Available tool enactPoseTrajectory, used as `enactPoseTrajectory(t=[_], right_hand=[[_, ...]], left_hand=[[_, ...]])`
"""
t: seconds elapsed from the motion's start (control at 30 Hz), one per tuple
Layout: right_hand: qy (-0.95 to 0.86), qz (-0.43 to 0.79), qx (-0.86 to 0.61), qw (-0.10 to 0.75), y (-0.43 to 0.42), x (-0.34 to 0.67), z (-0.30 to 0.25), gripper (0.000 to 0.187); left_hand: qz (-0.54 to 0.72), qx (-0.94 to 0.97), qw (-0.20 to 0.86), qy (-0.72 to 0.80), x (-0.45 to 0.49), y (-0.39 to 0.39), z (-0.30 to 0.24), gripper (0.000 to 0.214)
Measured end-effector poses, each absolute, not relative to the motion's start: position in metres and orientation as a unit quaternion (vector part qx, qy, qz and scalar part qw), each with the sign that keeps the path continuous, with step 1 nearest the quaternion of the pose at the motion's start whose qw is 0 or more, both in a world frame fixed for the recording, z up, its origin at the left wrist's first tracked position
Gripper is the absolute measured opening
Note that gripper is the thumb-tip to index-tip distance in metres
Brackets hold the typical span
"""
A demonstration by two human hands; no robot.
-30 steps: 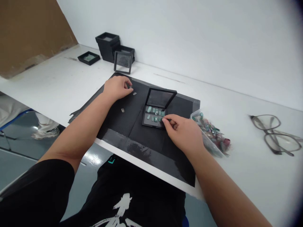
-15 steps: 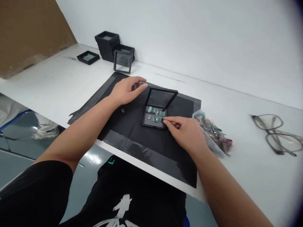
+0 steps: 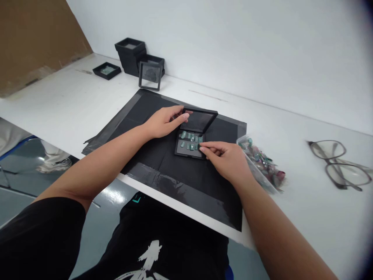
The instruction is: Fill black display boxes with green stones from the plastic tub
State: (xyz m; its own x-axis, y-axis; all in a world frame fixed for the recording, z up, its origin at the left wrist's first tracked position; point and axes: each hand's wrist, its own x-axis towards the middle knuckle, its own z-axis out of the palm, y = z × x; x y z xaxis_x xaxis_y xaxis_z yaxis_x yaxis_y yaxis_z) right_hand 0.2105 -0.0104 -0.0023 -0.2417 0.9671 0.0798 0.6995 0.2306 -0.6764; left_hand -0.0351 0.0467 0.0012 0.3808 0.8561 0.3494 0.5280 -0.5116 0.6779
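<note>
A small black display case stands open on a black mat, its clear-windowed lid raised. Rows of green press-on nails lie on the grey insert inside. My left hand is at the lid's upper left corner, thumb in front and fingertips behind, seen through the window. At the case's right edge my right hand pinches thumb and forefinger together beside the end of the lower row. Whatever is between those fingertips is too small and hidden to make out.
Right of the mat lies a clear bag of colourful nails, with eyeglasses beyond it. Stacked black cases, an upright frame and a flat case stand at the back left. The white table's front edge is close to me.
My left hand has moved right and slightly nearer, from beside the case onto the lid's corner. My right hand stays pinched at the case's right edge, barely shifted.
</note>
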Motion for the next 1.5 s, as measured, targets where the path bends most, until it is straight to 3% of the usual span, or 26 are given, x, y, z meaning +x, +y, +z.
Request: enactPoseTrajectory(t=[0.57, 0.77, 0.9, 1.17, 1.23, 1.37, 1.5], right_hand=[[-0.756, 0.274, -0.546, 0.235, -0.009, 0.211, -0.002, 0.032], [-0.753, 0.284, -0.540, 0.247, -0.009, 0.212, -0.003, 0.030], [-0.745, 0.273, -0.540, 0.283, -0.013, 0.209, 0.000, 0.028], [-0.725, 0.100, -0.536, 0.421, -0.037, 0.198, 0.019, 0.018], [-0.730, 0.093, -0.537, 0.413, -0.038, 0.197, 0.020, 0.019], [-0.801, 0.089, -0.498, 0.319, -0.032, 0.202, 0.012, 0.017], [-0.822, 0.160, -0.486, 0.251, -0.023, 0.207, 0.003, 0.022]], left_hand=[[0.338, 0.801, 0.220, 0.442, -0.037, 0.049, -0.001, 0.045], [0.389, 0.788, 0.271, 0.393, -0.035, 0.052, -0.006, 0.048], [0.426, 0.782, 0.289, 0.353, -0.034, 0.050, -0.005, 0.045], [0.289, 0.874, 0.289, 0.262, -0.037, 0.040, 0.007, 0.023], [0.226, 0.900, 0.274, 0.253, -0.037, 0.039, 0.007, 0.032], [0.095, 0.923, 0.243, 0.282, -0.035, 0.031, 0.013, 0.073], [0.030, 0.932, 0.211, 0.294, -0.032, 0.024, 0.019, 0.074]])
